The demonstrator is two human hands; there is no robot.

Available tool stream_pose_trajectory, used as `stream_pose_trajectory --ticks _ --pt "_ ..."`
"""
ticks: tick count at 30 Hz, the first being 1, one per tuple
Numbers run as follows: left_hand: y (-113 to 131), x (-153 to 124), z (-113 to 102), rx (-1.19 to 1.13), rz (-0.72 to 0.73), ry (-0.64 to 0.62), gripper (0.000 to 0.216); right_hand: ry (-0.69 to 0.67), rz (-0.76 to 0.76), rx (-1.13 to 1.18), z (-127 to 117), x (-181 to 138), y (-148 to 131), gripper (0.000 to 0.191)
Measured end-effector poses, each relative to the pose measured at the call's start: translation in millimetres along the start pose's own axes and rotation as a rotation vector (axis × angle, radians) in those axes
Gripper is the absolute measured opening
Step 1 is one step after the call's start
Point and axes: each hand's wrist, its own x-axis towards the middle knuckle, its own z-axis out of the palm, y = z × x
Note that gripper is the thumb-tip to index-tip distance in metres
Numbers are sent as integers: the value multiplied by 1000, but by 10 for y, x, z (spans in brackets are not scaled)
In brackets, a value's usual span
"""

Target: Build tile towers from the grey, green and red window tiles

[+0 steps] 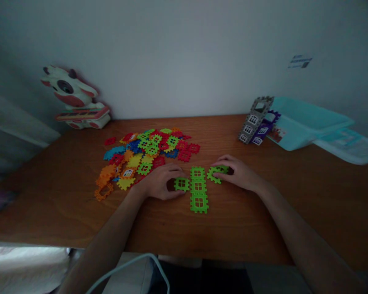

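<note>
A strip of three joined green window tiles (198, 189) lies flat on the wooden table (263, 212), running away from me. My left hand (159, 181) rests just left of the strip, fingers curled round a single green tile (181, 184) held against the strip's side. My right hand (237, 172) lies to the strip's right, fingers closed on another green tile (217, 173) that sits tilted by the strip's far end.
A heap of several coloured interlocking tiles (144, 155) spreads left of my hands. A grey and purple tile tower (255, 120) leans at the back right beside a teal plastic box (306, 122) and lid (349, 145). A cow toy (75, 100) stands back left.
</note>
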Motion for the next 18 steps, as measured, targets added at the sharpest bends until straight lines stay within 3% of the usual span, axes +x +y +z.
stream_pose_trajectory --ticks 8,11,14,18 --pt "48 39 22 -50 74 6 40 -26 -58 -97 -54 -39 -1 31" --pt "44 52 21 -65 97 38 34 -25 -44 -152 -59 -41 -26 41" --pt "34 57 19 -33 20 55 28 -34 -20 -180 -55 -36 -41 45" --pt "3 43 39 -7 -124 102 34 -16 -38 -184 -48 -29 -37 32"
